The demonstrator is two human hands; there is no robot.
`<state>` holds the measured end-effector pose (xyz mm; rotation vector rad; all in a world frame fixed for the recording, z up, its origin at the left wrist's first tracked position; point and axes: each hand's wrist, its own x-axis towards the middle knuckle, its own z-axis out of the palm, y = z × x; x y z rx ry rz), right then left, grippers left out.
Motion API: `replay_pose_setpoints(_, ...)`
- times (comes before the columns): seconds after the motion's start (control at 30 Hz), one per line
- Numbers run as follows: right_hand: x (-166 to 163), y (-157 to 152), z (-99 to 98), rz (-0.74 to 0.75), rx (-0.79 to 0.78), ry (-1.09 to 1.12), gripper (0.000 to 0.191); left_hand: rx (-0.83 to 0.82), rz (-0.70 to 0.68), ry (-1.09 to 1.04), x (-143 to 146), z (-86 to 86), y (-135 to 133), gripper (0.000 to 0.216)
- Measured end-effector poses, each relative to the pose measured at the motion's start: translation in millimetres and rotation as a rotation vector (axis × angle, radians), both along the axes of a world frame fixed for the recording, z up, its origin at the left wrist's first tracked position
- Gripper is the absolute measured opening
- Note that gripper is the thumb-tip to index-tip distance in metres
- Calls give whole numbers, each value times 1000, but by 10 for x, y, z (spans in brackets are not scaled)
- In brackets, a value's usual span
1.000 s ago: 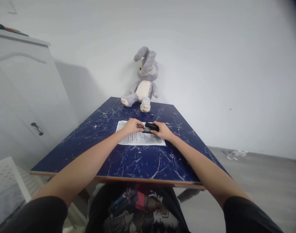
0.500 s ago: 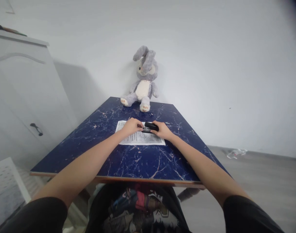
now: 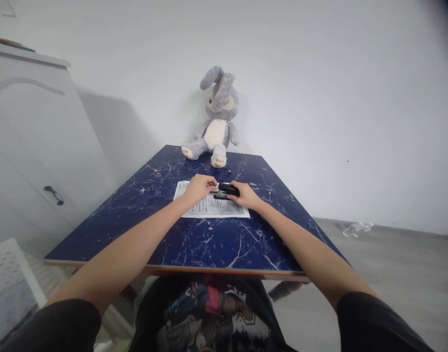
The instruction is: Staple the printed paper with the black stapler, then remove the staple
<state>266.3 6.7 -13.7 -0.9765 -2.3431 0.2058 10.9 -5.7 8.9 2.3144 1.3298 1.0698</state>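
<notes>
1. The table [image 3: 216, 249] is the largest: dark blue, marbled with pale veins.
2. The sheet of paper [image 3: 209, 210] lies flat on it, white, covered in dark print.
3. The right hand [image 3: 247, 196] has its fingers and thumb closed around the stapler's right end.
4. The left hand [image 3: 200, 188] is at the stapler's left end, fingers curled, tips close together; whether they pinch anything is too small to tell.
5. The stapler [image 3: 229, 189] is over the paper, between the hands. Its upper arm is black, glossy and rounded, lifted from a slim dark base; something greyish shows in the gap.
6. A thin dark strip [image 3: 213, 192] juts from the stapler towards the left hand.
</notes>
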Motion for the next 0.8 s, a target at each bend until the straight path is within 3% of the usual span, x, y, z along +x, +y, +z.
replay_pose_setpoints(0.13, 0, 1, 3, 3, -8, -4, 25, -41, -16, -102, -42, 19, 32, 13)
replay_pose_setpoints(0.57, 1, 14, -14, -3, -4, -14, 24, -8, 20, 100, -58, 30, 70, 13)
replay_pose_setpoints(0.8, -2, 7, -1, 1, -6, -12, 25, -33, -16, 15, -42, -32, 81, 15)
